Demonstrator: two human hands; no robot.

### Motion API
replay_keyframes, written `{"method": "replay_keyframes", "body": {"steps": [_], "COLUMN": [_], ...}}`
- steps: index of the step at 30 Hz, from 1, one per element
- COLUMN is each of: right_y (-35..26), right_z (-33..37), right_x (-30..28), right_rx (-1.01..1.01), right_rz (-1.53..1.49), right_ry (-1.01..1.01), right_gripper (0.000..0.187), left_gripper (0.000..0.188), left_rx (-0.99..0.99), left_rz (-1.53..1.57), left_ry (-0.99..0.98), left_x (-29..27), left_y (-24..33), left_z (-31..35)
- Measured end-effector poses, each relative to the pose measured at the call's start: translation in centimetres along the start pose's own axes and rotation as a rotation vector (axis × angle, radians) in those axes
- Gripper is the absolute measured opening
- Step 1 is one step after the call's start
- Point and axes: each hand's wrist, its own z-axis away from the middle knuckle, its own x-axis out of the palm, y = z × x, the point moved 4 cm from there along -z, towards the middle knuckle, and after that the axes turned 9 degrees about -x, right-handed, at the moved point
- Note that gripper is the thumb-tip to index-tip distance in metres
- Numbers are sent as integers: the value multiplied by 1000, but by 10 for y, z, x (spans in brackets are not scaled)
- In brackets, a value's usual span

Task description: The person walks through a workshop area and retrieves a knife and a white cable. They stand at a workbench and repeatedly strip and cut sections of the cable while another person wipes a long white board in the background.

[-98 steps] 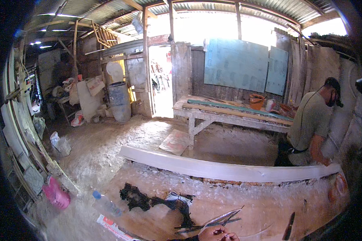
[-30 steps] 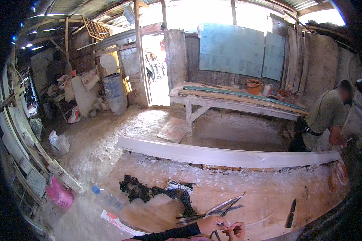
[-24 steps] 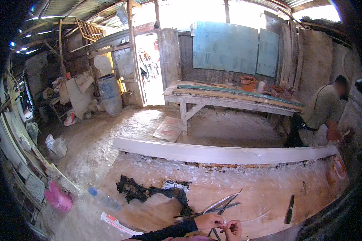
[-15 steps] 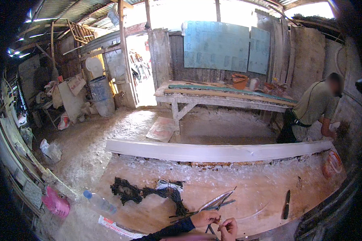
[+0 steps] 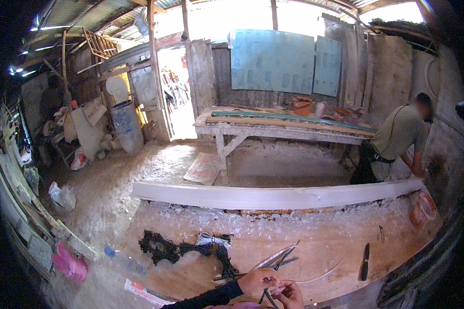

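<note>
At the lower edge, my left hand and my right hand meet with fingertips pinched close together. A small whitish piece shows at the right fingertips; what the left fingers pinch is too small to make out. Thin dark strips show just beneath the hands. Behind the left hand, several dark and silvery strips lie on the wooden tabletop, and a pale thin strip curves away to the right. Farther left are a tangled black bundle and a bundle of white strands.
A dark-handled knife lies at the right. A long white moulding runs along the table's far edge. Left are a plastic bottle and a pink container. Another person bends at the moulding's right end, near an orange-rimmed bucket.
Both hands have shifted slightly left in the picture and closer together, as the whole view shifts. A whitish piece now shows at the right fingertips. The other person stays bent over.
</note>
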Motion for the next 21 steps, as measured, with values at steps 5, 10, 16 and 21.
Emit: {"method": "replay_keyframes", "body": {"steps": [5, 10, 16, 21], "right_y": [-5, -17, -14, -2], "right_z": [1, 0, 1, -1], "right_x": [-7, -8, -14, -15], "right_rx": [31, -45, -69, -68], "right_rz": [155, 123, 13, -97], "right_ry": [138, 211, 289, 273], "right_gripper": [12, 9, 10, 12], "left_gripper": [56, 87, 87, 74], "left_rx": [-4, -355, -107, -209], "left_rz": [214, 328, 144, -89], "left_ry": [19, -167, -22, 34], "left_x": [22, 29, 24, 26], "left_y": [8, 5, 22, 24], "left_z": [2, 7, 4, 8]}}
